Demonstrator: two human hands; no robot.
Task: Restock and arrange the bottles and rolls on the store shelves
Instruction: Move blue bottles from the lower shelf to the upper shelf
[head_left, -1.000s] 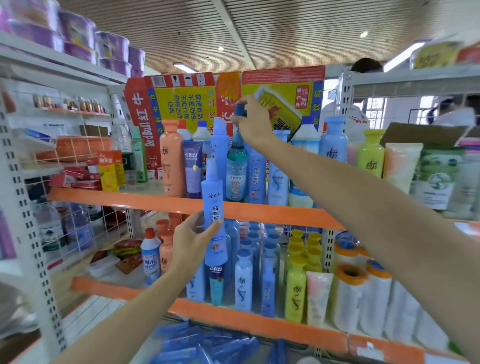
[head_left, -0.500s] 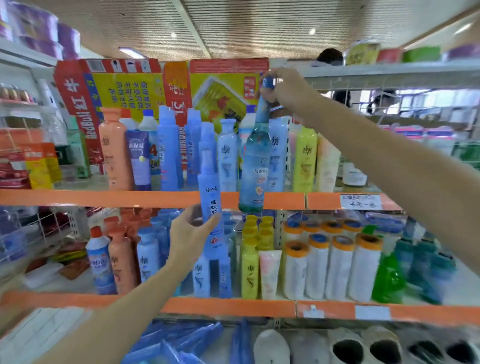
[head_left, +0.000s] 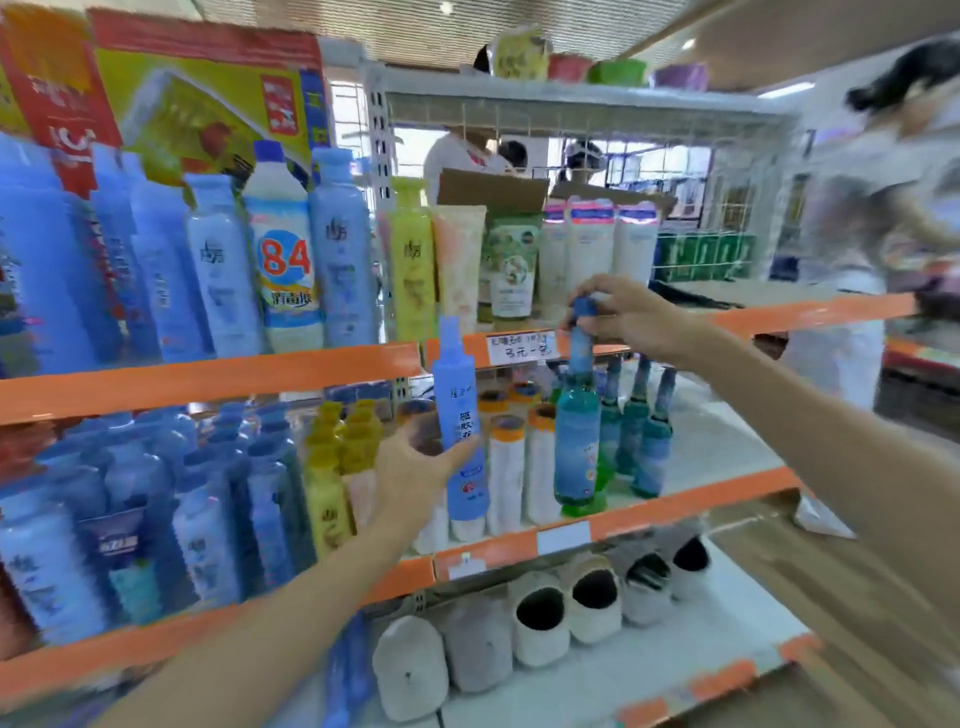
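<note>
The left hand (head_left: 415, 470) is wrapped round the blue spray bottle (head_left: 460, 426), upright, off the shelf. Beyond and to its right, the right hand (head_left: 631, 317) pinches the cap of the green bottle (head_left: 576, 441), long axis vertical, its base seemingly at the middle shelf (head_left: 691, 506) front lip, just before matching green bottles (head_left: 644, 441).

The left hand (head_left: 415, 467) is reaching up from the lower left on a bare forearm, its fingers and thumb closing around a slim light-blue plastic spray bottle (head_left: 460, 421) held upright. The right hand (head_left: 628, 317) is extending in from the right on a bare arm, fingertips pinching the blue cap of a tall green-blue long-necked bottle (head_left: 576, 441).
</note>
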